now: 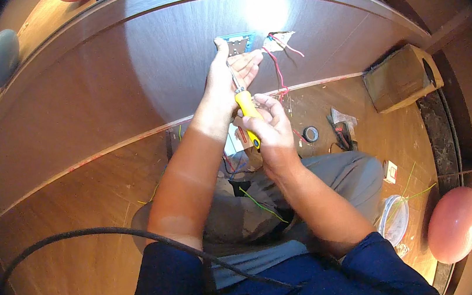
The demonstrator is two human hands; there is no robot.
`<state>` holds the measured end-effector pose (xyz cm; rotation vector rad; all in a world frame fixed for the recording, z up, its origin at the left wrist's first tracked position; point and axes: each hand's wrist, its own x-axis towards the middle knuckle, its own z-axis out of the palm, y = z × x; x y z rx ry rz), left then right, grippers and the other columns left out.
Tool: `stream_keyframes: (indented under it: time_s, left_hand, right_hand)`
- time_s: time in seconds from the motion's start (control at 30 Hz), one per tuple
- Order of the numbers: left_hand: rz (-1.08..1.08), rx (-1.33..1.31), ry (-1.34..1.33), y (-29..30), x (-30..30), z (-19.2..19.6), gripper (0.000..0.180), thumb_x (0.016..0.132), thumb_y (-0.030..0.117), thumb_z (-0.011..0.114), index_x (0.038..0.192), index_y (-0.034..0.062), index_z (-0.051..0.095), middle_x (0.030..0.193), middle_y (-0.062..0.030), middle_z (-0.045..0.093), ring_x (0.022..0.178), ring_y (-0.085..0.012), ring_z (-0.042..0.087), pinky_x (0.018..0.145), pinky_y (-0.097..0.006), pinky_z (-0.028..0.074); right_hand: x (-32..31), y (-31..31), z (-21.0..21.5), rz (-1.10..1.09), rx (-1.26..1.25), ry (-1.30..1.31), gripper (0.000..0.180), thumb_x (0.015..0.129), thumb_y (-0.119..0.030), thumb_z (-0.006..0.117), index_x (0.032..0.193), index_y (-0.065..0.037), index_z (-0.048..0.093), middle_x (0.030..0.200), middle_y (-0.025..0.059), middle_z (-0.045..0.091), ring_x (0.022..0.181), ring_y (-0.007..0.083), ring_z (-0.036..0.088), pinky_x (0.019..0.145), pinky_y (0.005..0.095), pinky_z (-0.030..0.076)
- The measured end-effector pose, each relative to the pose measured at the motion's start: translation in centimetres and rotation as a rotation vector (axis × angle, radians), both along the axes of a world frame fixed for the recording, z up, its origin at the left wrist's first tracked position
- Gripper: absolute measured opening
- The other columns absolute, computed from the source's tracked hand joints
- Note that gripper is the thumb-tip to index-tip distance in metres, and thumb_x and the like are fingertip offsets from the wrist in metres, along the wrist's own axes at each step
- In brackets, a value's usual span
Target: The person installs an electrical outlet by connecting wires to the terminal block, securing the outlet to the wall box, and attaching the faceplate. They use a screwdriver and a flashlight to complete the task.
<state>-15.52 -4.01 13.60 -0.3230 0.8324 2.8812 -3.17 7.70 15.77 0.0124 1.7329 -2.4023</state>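
Observation:
My right hand (272, 128) is closed around the yellow handle of a screwdriver (247, 105). Its metal shaft points up toward my left palm. My left hand (232, 71) is at the wooden panel, gripping a blue-edged electrical wall fitting (239, 44) with the thumb at its left edge and fingers below it. The fitting shows a brown face with small metal parts. Just right of it is a rough cut-out (278, 41) in the panel, from which red wires (278, 65) come out; one hangs down to the floor. Whether the screwdriver tip touches anything is hidden by my left hand.
A brown box (401, 79) stands at the right by the panel. On the floor lie a roll of black tape (310, 134), a small white box (390, 172) and a clear tub (395, 221). Balloons, one pink (456, 225), sit at the edges. A black cable (104, 229) crosses my left arm.

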Motion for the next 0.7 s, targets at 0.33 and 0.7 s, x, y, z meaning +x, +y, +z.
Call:
stream_keyframes:
  time_s: [0.33,0.7]
  left_hand:
    - [-0.017,0.043,0.005,0.0,0.2,0.6,0.091,0.094,0.068,0.049,0.127,-0.0170,0.047,0.121,-0.0252,0.064,0.108,-0.0251,0.067,0.090,-0.030,0.055]
    - [0.118,0.007,-0.031,1.3,0.0,0.8,0.090,0.093,0.069,0.047,0.123,-0.0153,0.049,0.118,-0.0252,0.065,0.105,-0.0256,0.069,0.084,-0.029,0.056]
  right_hand:
    - [1.2,1.0,1.2,-0.020,0.028,0.147,0.048,0.086,0.002,0.066,0.131,0.001,0.051,0.118,0.0114,0.060,0.101,0.0151,0.060,0.089,0.0281,0.050]
    - [-0.9,3.3,2.2,-0.063,0.847,0.528,0.040,0.082,-0.002,0.068,0.121,-0.002,0.059,0.113,0.0150,0.061,0.104,0.0233,0.062,0.091,0.0333,0.049]
